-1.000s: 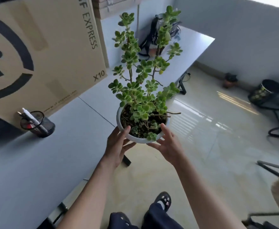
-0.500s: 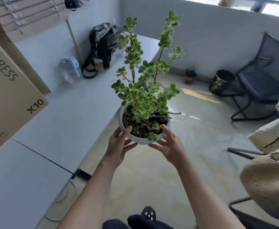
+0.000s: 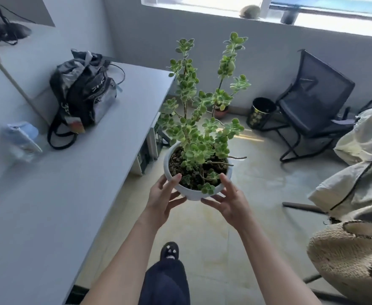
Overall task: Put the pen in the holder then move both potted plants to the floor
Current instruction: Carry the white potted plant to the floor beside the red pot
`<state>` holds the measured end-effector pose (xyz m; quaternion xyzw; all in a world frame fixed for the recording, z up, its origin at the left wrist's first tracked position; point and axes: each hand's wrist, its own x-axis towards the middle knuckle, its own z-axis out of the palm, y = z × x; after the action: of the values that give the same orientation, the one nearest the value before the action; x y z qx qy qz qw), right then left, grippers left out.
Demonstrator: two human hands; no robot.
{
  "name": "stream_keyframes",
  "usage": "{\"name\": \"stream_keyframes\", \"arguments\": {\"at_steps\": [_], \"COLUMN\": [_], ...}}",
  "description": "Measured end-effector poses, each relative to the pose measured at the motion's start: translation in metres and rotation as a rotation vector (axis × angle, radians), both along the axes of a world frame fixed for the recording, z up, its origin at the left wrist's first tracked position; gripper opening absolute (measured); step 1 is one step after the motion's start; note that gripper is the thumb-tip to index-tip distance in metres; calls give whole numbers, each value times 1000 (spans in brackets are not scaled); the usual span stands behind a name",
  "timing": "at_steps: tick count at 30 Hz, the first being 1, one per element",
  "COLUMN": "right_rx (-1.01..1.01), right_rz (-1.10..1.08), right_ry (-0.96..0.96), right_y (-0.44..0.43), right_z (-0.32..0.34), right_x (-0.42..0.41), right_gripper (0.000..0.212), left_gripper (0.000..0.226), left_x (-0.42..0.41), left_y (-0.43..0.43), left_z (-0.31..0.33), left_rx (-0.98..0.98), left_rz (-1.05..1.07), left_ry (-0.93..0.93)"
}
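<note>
A white round pot (image 3: 193, 193) with a tall green leafy plant (image 3: 199, 119) hangs in the air over the tiled floor, right of the desk edge. My left hand (image 3: 164, 200) grips the pot's left side, thumb on the rim. My right hand (image 3: 230, 200) grips the right side, thumb on the rim too. A small terracotta pot (image 3: 221, 112) stands on the floor by the far wall, partly hidden behind the leaves. The pen and the holder are out of view.
The white desk (image 3: 70, 183) runs along the left with a black backpack (image 3: 83, 95) and a pale blue bag (image 3: 21, 139). On the floor stand a black bin (image 3: 262, 112) and a black mesh chair (image 3: 312, 106). A jacket (image 3: 361, 164) and a straw hat (image 3: 352, 254) sit at right.
My view has swung right along the desk and toward the window wall. The cardboard box and pen holder have left the frame. Both hands still hold the pot.
</note>
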<state>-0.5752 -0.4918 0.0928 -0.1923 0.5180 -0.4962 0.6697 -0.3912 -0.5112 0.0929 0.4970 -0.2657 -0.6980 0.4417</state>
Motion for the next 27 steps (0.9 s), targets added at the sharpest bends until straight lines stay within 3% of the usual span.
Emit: {"name": "stream_keyframes", "arguments": {"at_steps": [14,27], "right_rx": [-52,-51], "right_rz": [-168,-146], "right_ry": [-13,17], "right_y": [-192,-371], "right_z": [10,-1], "right_x": [-29,-130], "right_gripper": [49,37], "left_gripper": [17,18], "left_x": [-36,-135], "left_y": [-226,-398], "left_z": [18,8], "left_rx": [-26,-20], "left_rz": [-164,-132], "left_ry": [-7,-17]}}
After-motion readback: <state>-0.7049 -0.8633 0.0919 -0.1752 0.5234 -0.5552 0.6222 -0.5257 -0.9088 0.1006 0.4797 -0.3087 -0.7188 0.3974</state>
